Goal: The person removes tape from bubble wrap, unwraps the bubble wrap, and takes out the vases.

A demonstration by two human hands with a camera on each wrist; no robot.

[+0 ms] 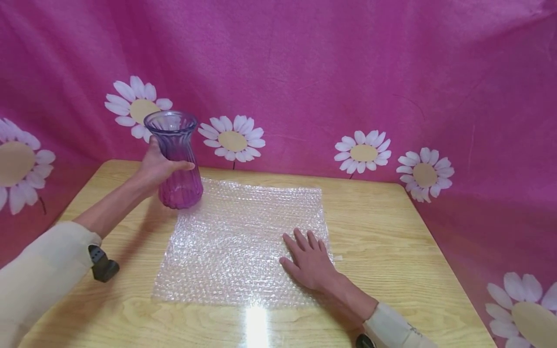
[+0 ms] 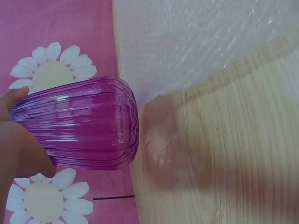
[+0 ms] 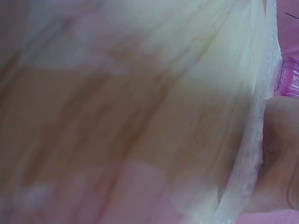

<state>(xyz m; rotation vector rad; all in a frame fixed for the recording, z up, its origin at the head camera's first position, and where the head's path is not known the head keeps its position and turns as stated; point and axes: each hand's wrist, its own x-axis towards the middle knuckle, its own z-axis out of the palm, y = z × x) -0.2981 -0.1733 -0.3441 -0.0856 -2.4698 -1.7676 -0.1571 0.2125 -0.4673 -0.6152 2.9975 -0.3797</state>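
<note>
A ribbed glass vase [image 1: 180,186], purple at its flared rim and pink toward the base, is upright by the back left corner of a bubble wrap sheet [image 1: 226,241]. My left hand [image 1: 156,166] grips it below the rim, the thumb across the near side. In the left wrist view the base of the vase [image 2: 93,126] appears to be just off the table, a tinted shadow beside it. Fingers spread, my right hand [image 1: 311,263] rests on the right part of the bubble wrap. The right wrist view is blurred, with part of that hand [image 3: 282,158] at its edge.
The sheet lies flat on a light wooden table [image 1: 374,232]. A pink cloth [image 1: 296,87] with large white daisies hangs behind the table and down its sides. Both wrists carry a small black device; the left device [image 1: 103,264] shows fully.
</note>
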